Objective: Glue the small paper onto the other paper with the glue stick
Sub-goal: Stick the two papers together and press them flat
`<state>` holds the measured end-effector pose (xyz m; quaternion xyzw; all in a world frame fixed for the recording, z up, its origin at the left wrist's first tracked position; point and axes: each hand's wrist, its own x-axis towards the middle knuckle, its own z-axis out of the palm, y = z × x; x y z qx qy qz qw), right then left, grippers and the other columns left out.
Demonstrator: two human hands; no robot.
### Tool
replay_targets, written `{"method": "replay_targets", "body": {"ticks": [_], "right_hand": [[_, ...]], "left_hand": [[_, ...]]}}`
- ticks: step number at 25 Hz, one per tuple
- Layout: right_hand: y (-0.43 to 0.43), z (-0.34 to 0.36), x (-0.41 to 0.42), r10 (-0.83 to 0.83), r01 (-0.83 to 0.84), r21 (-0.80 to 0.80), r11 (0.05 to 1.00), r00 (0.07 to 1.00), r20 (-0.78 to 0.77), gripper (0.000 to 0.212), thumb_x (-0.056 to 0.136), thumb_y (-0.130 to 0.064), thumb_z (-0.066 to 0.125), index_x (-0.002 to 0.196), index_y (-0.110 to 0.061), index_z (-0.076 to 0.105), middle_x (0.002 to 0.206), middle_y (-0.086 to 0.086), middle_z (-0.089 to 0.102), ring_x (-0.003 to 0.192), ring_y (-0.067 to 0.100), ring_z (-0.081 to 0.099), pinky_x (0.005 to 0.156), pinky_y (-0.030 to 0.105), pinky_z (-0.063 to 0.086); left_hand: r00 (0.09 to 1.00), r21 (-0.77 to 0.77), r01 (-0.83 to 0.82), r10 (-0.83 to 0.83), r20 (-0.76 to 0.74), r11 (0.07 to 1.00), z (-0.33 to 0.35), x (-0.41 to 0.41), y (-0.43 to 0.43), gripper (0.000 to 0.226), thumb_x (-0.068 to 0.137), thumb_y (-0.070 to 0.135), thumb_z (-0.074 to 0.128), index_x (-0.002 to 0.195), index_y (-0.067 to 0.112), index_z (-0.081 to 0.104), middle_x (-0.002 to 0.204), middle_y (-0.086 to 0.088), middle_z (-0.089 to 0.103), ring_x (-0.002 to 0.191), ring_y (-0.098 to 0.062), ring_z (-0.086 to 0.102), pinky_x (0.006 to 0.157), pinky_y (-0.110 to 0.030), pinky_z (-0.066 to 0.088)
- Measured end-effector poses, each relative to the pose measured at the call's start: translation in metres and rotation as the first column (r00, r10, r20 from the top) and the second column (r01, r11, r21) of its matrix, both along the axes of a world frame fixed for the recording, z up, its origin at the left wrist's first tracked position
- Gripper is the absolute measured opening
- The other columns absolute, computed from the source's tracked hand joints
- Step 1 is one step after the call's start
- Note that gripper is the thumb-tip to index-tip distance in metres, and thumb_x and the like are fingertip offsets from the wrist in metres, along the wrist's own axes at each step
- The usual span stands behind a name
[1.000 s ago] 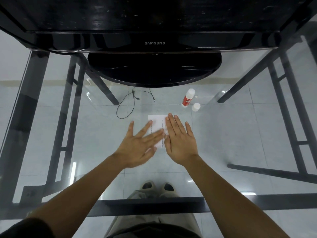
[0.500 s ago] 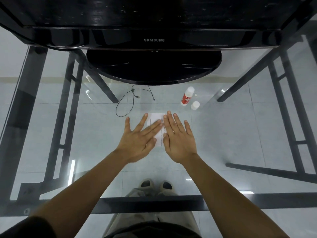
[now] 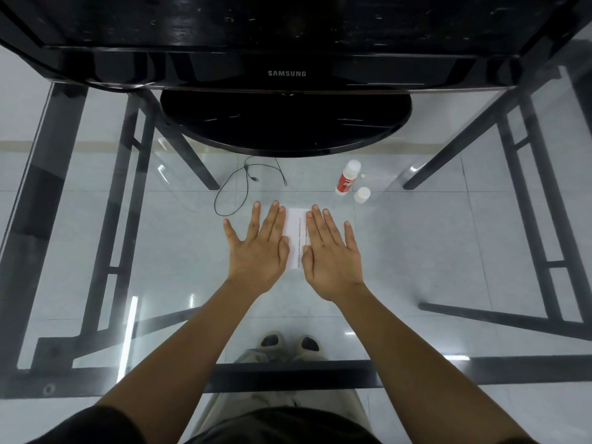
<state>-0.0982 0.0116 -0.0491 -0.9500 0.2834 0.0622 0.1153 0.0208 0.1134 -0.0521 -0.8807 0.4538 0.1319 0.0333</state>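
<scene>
Paper (image 3: 295, 238) flat between left hand (image 3: 256, 251) and right hand (image 3: 330, 254); both outstretched, palms down, overlapping its edges; glue stick (image 3: 347, 178) beyond right hand.

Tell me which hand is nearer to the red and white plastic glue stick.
Right. The right hand lies flat below the glue stick in view; the left hand is farther, across the white paper.

Glossy glass table (image 3: 416, 251), matt paper (image 3: 295, 238)
</scene>
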Motion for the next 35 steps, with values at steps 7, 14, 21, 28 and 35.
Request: {"method": "replay_targets", "body": {"ticks": [7, 14, 21, 28, 35], "right_hand": [[-0.002, 0.0, 0.0, -0.024, 0.024, 0.0, 1.0, 1.0, -0.02, 0.061, 0.095, -0.04, 0.015, 0.145, -0.013, -0.007, 0.157, 0.004, -0.005, 0.143, 0.018, -0.01, 0.111, 0.037, -0.015], [-0.008, 0.004, 0.002, 0.012, -0.009, 0.049, 0.999, 0.999, -0.049, 0.062, 0.096, -0.038, 0.02, 0.145, -0.011, -0.005, 0.157, 0.006, -0.005, 0.144, 0.02, -0.007, 0.111, 0.038, -0.009], [-0.005, 0.008, -0.013, -0.1, 0.087, 0.184, 0.979, 0.993, 0.065, 0.06, 0.097, -0.04, 0.015, 0.145, -0.015, -0.011, 0.156, 0.002, -0.013, 0.141, 0.016, -0.016, 0.113, 0.033, -0.011], [-0.019, 0.008, -0.054, -0.313, 0.317, 0.057, 0.947, 0.948, -0.06, 0.063, 0.093, -0.046, 0.006, 0.145, -0.013, -0.007, 0.157, 0.006, -0.008, 0.142, 0.02, -0.013, 0.113, 0.035, -0.01], [-0.02, 0.001, -0.055, -0.318, 0.321, 0.028, 0.947, 0.946, -0.062, 0.061, 0.094, -0.046, 0.005, 0.145, -0.016, -0.009, 0.157, 0.003, -0.01, 0.135, 0.014, -0.023, 0.11, 0.035, -0.014]], "left_hand": [[0.999, -0.034, -0.04, 0.039, -0.027, 0.999, 0.0, -0.007, -0.002, 0.055, 0.094, 0.039, 0.0, 0.137, 0.017, -0.026, 0.157, -0.001, -0.014, 0.141, -0.02, -0.018, 0.11, -0.044, -0.012], [0.991, -0.114, -0.036, 0.021, -0.128, 0.993, 0.007, -0.003, -0.004, 0.057, 0.099, 0.031, 0.021, 0.146, 0.007, 0.001, 0.157, -0.009, 0.002, 0.144, -0.026, -0.003, 0.115, -0.043, 0.007], [0.929, -0.277, -0.202, 0.094, -0.357, 0.94, 0.018, -0.001, -0.006, 0.053, 0.101, 0.028, 0.02, 0.146, 0.01, 0.0, 0.157, -0.006, -0.005, 0.143, -0.023, -0.008, 0.114, -0.042, 0.001], [0.885, -0.494, -0.231, -0.031, -0.465, 0.838, 0.038, 0.007, -0.075, 0.056, 0.094, 0.03, 0.049, 0.142, 0.008, 0.029, 0.145, -0.014, 0.039, 0.134, -0.025, 0.036, 0.107, -0.028, 0.027], [0.823, -0.543, -0.247, -0.121, -0.554, 0.802, 0.035, 0.004, -0.124, 0.041, 0.085, 0.029, 0.064, 0.119, 0.008, 0.053, 0.121, -0.009, 0.062, 0.113, -0.02, 0.056, 0.089, -0.024, 0.038]]}}
